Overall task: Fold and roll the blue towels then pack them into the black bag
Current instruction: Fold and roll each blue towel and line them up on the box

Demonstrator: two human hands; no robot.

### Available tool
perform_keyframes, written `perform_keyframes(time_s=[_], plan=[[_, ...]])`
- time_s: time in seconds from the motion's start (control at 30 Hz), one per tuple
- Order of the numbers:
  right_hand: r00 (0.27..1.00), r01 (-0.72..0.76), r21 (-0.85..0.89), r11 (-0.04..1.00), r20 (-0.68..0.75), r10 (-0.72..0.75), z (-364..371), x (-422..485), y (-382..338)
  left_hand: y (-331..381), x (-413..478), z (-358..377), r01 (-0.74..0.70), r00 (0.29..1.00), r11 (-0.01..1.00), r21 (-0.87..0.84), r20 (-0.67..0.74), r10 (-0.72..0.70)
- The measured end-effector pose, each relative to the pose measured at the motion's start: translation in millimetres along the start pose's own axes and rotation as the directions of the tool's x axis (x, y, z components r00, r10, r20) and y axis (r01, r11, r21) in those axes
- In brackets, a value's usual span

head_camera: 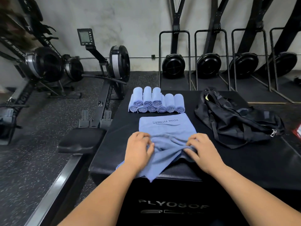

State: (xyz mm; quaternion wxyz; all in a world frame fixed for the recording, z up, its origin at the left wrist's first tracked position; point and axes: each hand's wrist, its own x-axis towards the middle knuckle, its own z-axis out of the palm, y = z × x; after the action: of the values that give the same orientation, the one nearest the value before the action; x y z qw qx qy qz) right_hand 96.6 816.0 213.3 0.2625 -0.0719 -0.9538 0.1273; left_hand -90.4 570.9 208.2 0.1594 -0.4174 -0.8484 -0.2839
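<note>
While the blue towel (166, 127) lies on the black box (244, 168), near end bunched, left hand (138, 152) and right hand (204, 152) each pinch that end; uneven gathering risks a lopsided roll. Rolled towels (156, 101) and black bag (236, 121) sit farther back.

Upper left, the rowing machine (24, 51) is blurred and cut by the edge. A red-and-white object (298, 130) at the right edge is mostly cropped. The left hand (138, 152) hides part of the blue towel (166, 128).

Blue towel (166, 128), dark lettering; blue rolls (156, 101); black bag (236, 118); black box (244, 160).
</note>
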Motion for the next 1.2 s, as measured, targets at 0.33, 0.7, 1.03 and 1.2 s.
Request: perform_keyframes(time_s=[0.33,0.7,1.03,1.2], plan=[[0.992,0.105,-0.171,0.98,0.092,-0.09,-11.1,1.4,-1.2,-4.4,-5.8,-16.3,-0.197,0.974,0.978,-0.061,0.099,0.203],[0.983,0.149,-0.021,0.989,0.112,-0.145,17.5,-5.4,-9.9,-12.5,-30.4,-6.3,-0.23,0.918,0.973,0.004,0.334,0.215],[0.955,-0.297,-0.072,0.952,-0.052,0.293,-0.5,2.3,14.9,-11.1,-37.7,-5.7,-0.17,0.937,0.981,-0.096,0.291,0.191],[0.994,-0.06,-0.132,0.99,0.087,0.071,11.1,-8.8,14.4,-6.0,-41.8,-8.7,-0.246,0.952,0.968,-0.054,0.176,0.251]])
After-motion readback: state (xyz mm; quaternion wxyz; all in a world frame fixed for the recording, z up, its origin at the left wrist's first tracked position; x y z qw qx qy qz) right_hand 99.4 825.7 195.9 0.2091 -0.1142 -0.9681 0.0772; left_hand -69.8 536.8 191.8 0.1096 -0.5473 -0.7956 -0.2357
